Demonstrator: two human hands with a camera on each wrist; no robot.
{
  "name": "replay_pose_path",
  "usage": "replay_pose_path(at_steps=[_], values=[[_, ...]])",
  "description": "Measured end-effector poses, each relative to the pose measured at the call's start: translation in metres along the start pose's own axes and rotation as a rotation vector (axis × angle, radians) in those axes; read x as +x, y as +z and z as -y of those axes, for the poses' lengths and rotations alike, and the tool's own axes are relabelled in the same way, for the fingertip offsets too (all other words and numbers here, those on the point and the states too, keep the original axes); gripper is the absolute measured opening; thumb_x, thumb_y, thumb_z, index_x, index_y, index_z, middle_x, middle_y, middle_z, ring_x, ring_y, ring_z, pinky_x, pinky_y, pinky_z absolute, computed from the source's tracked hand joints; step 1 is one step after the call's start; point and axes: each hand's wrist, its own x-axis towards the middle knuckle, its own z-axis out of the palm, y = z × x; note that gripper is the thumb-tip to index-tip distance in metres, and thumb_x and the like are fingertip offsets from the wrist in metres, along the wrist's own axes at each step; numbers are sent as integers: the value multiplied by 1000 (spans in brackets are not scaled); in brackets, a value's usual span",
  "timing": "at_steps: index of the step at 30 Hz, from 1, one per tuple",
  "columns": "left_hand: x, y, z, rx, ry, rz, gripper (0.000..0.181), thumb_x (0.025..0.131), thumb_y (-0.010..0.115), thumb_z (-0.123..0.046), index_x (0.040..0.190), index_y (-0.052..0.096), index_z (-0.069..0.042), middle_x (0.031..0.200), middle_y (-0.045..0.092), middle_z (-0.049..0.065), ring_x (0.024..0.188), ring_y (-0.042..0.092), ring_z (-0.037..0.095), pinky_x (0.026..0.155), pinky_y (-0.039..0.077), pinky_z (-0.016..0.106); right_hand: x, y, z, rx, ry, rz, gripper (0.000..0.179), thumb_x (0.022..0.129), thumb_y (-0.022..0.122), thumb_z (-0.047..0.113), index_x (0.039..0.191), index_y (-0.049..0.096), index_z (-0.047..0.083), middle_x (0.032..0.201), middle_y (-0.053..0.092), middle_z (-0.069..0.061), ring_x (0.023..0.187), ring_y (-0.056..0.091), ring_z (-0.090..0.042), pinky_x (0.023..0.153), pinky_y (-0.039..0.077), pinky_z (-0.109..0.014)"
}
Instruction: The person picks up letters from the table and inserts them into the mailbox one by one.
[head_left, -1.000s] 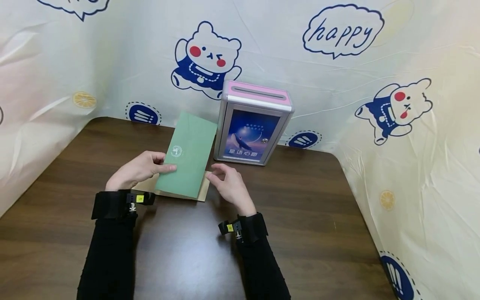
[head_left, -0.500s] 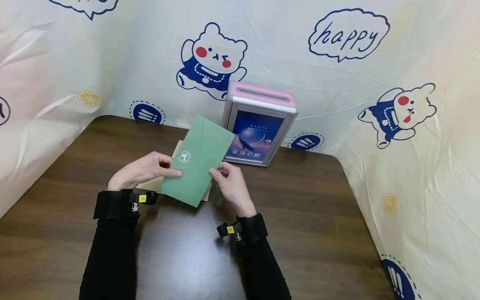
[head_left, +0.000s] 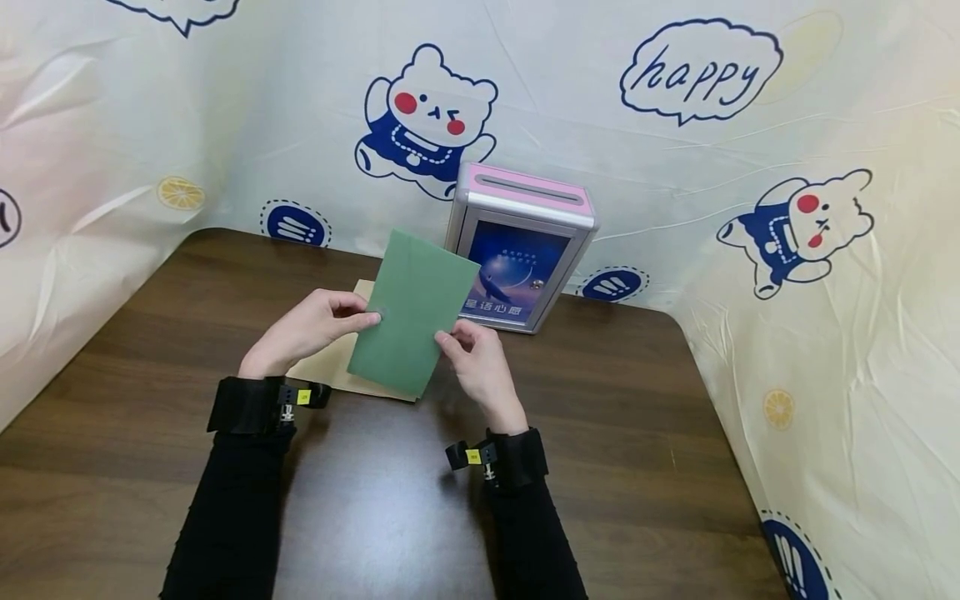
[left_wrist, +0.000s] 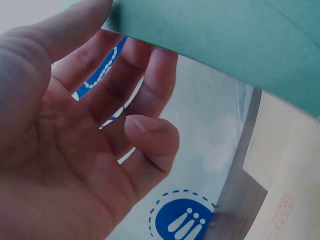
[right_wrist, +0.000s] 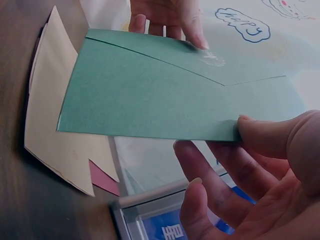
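Note:
A green envelope is held between my two hands above the table, its long side slanting up and to the right. My left hand pinches its left edge, the thumb over part of the round white emblem. At the opposite edge my right hand pinches it, thumb on the front face and fingers behind. The right wrist view shows the flap's crease lines on the envelope. Beneath lie beige envelopes, partly covered by the green one; a dark red paper corner peeks out there.
Behind the envelope stands a silver-framed box with a pink, slotted top and a blue picture on its front. The envelope overlaps the box's left side in the head view. A printed cloth hangs around the back and sides of the brown wooden table.
My right hand has come from beside the green envelope to pinching its right edge. The envelope has shifted right and tilted clockwise, and the left thumb has slid onto its emblem.

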Motion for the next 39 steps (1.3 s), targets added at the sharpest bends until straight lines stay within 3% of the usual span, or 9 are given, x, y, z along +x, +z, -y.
replay_pose_path(at_steps=[7,14,21,25,30,34,39], values=[[5,10,-7,11,26,-24,20,92,63,-28,93,70,-9,93,62,11,90,47,23,79,36,39,0,-10,-2,-21,-10,-19,16,93,61,14,85,65,1,76,63,-18,61,54,-16,53,44,-25],[8,20,-15,49,70,-36,28,90,62,-41,86,69,-14,88,61,7,86,46,19,76,34,37,0,-18,0,-4,10,-57,11,93,61,10,91,66,1,77,64,-13,65,57,-23,55,45,-26],[9,27,-17,96,88,-69,28,89,62,-42,88,71,-16,95,66,3,91,50,18,75,38,37,-2,-22,0,18,32,-56,10,94,58,8,93,64,0,81,67,-15,69,57,-34,54,46,-25],[14,33,-21,114,148,-74,28,90,62,-42,91,72,-15,97,68,4,91,51,19,75,40,38,-2,-26,0,64,61,-103,10,94,57,8,98,64,1,84,68,-15,72,59,-33,56,51,-29],[18,39,-29,137,195,-63,21,90,64,-35,86,71,-16,87,66,2,84,51,18,70,40,36,-4,-36,-1,108,89,-131,15,95,57,8,106,65,3,90,68,-13,74,60,-24,61,55,-37],[28,41,-41,188,240,-42,18,90,65,-30,81,69,-15,78,65,1,72,50,19,62,37,34,2,-49,-2,142,89,-135,15,95,56,7,107,64,1,93,66,-14,80,59,-21,72,55,-43],[52,36,-65,247,303,3,21,91,64,-26,77,67,-11,68,56,2,62,44,19,54,33,32,17,-73,3,202,101,-126,16,95,56,6,107,63,-2,95,63,-16,82,60,-25,78,53,-50]])
